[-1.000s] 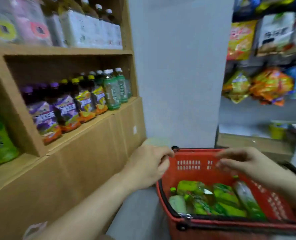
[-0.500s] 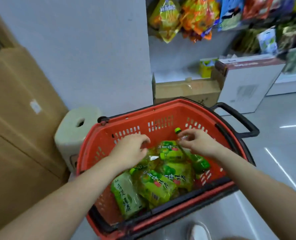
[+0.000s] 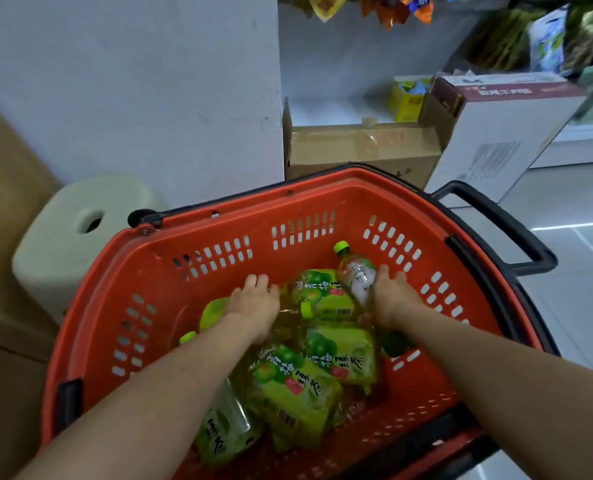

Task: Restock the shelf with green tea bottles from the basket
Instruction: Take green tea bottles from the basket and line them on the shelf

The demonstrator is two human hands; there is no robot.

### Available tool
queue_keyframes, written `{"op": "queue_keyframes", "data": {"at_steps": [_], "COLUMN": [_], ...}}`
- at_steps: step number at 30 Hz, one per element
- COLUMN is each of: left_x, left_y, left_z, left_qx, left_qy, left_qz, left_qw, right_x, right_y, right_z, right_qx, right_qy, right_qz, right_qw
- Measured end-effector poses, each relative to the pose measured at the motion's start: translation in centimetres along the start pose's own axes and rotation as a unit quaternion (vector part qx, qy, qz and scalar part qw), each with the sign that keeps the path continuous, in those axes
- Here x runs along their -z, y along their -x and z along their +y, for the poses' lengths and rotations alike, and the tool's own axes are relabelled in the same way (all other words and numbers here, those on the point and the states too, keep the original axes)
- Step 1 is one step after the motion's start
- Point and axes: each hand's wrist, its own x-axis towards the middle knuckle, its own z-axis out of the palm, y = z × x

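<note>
Several green tea bottles [image 3: 298, 393] with green labels and caps lie piled in the red basket [image 3: 219, 237] below me. Both my hands are down inside it. My left hand [image 3: 253, 306] lies on a bottle at the pile's left, knuckles up, fingers curled down around it. My right hand [image 3: 392, 299] grips the upper body of another green tea bottle [image 3: 355, 275] at the pile's far right, its green cap pointing toward the basket's far wall. The shelf's bottle rows are out of view; only its brown side panel [image 3: 0, 237] shows at the left.
A pale plastic stool [image 3: 70, 237] stands between the basket and the brown panel. Beyond the basket is a grey wall, a cardboard box [image 3: 361, 147] and a white carton [image 3: 496, 133]. The basket's black handle [image 3: 517, 230] sticks out at the right. Snack bags hang above.
My view has dropped from the shelf to the basket. Both hands have gone down into the pile, the left closing over a bottle and the right taking hold of the far-right bottle.
</note>
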Motion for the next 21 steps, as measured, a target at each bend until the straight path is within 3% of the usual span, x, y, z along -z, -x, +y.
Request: {"op": "queue_keyframes", "data": {"at_steps": [3, 7, 14, 17, 21], "left_x": [0.4, 0.5, 4.7, 7.7, 9.7], "left_y": [-0.3, 0.9, 7.6, 12.6, 20.9], "left_z": [-0.1, -1.7, -4.3, -4.9, -5.9], "left_qx": [-0.003, -0.017, 0.026, 0.08, 0.135], "left_qy": [-0.005, 0.013, 0.21, 0.318, 0.478], "left_qz": [-0.008, 0.026, 0.16, 0.224, 0.308], "left_qw": [1.0, 0.999, 0.964, 0.918, 0.811], "right_x": [-0.7, -0.8, -0.4, 1.1, 4.0], "right_y": [-0.3, -0.9, 0.2, 2.5, 8.9], "right_z": [0.4, 0.6, -1.3, -3.0, -5.9], "right_qx": [-0.005, 0.021, 0.115, 0.121, 0.181], "right_qy": [0.046, -0.034, -0.095, -0.222, -0.348], "right_qz": [0.017, -0.031, -0.079, -0.117, -0.12], "right_qw": [0.999, 0.999, 0.986, 0.96, 0.912]}}
